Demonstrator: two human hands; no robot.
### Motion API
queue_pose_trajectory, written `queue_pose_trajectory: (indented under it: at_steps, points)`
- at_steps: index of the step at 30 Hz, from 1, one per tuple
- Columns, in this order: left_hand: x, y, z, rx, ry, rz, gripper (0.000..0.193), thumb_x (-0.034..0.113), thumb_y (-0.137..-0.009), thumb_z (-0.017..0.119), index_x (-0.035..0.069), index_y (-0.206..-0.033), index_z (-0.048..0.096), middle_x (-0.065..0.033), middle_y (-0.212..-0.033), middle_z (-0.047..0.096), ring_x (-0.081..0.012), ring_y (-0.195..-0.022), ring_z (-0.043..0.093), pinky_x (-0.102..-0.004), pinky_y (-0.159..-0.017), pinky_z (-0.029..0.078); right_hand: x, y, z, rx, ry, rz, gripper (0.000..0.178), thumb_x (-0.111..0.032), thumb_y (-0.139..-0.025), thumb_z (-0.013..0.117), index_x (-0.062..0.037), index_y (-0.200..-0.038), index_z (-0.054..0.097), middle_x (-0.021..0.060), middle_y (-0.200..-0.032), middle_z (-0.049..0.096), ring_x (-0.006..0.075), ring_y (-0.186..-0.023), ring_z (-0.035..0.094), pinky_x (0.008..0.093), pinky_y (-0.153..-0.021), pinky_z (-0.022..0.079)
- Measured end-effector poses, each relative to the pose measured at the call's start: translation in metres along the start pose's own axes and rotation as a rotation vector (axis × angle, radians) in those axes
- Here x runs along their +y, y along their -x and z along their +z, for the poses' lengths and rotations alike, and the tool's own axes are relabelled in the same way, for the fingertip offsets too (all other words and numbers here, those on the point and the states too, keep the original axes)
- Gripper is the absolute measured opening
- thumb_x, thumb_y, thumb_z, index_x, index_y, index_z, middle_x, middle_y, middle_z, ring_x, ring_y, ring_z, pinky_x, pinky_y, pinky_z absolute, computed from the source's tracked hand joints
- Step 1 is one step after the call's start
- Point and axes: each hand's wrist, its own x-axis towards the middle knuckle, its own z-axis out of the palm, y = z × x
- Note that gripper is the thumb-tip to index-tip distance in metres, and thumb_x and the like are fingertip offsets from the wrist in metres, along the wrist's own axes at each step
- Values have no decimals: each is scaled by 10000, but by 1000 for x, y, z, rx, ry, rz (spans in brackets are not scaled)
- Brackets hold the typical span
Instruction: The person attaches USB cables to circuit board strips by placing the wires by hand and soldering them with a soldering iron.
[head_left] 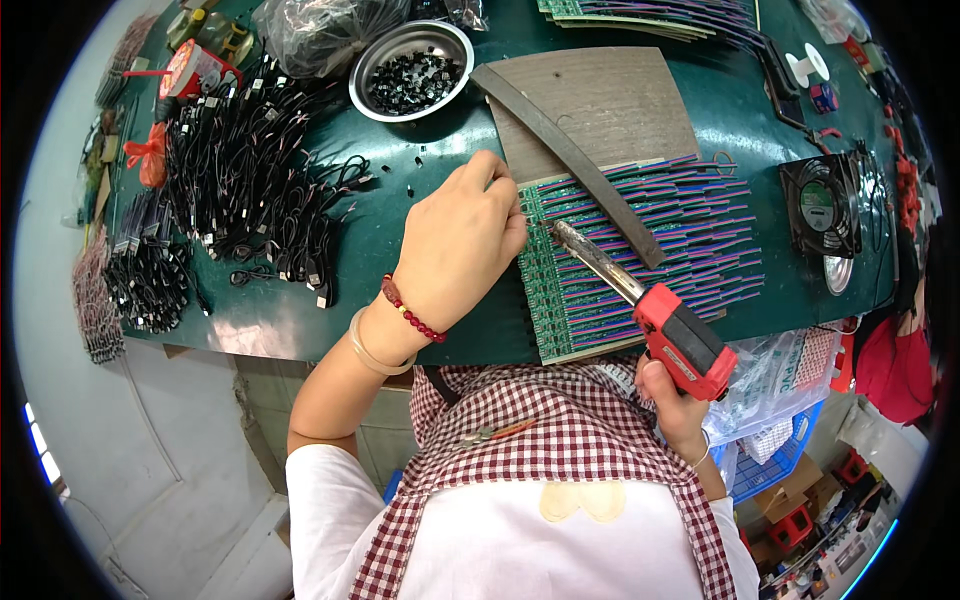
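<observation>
My right hand (pixel 672 398) grips a red and black soldering gun (pixel 685 340). Its metal barrel points up and left, with the tip over a panel of green circuit boards (pixel 545 275). Rows of blue, pink and dark wires (pixel 690 230) run rightward from the panel. My left hand (pixel 462 235) is at the panel's upper left edge, its fingers curled and pressed together; whatever they hold is hidden. A long grey bar (pixel 575 160) lies slantwise across the wires and a wooden board (pixel 610 85).
A metal bowl of small black parts (pixel 415 85) stands beyond my left hand, a few parts loose beside it. Bundles of black cables (pixel 245 170) cover the left of the green table (pixel 450 340). At right are a black fan (pixel 820 205) and a white spool (pixel 807 65).
</observation>
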Motion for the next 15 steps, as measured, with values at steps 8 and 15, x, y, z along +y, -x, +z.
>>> queue_pose_trajectory:
  at_steps: [8,15]
  points:
    - [3,-2,-2,-1,-47,34,78,69,-746,637,27,-743,571,-58,-898,565,-247,-762,602,-350,-639,496,-11,-4,-6,-81,21,134,219,-105,-817,683,-19,-1006,611,65,-902,587,172,-796,568,296,-688,455]
    - [5,-1,-4,-7,-77,32,73,69,-744,635,32,-743,572,-57,-890,564,-241,-772,600,-348,-635,495,-3,0,2,5,-21,-48,174,-157,-901,591,1,-961,552,28,-681,545,72,-558,475,229,-497,384]
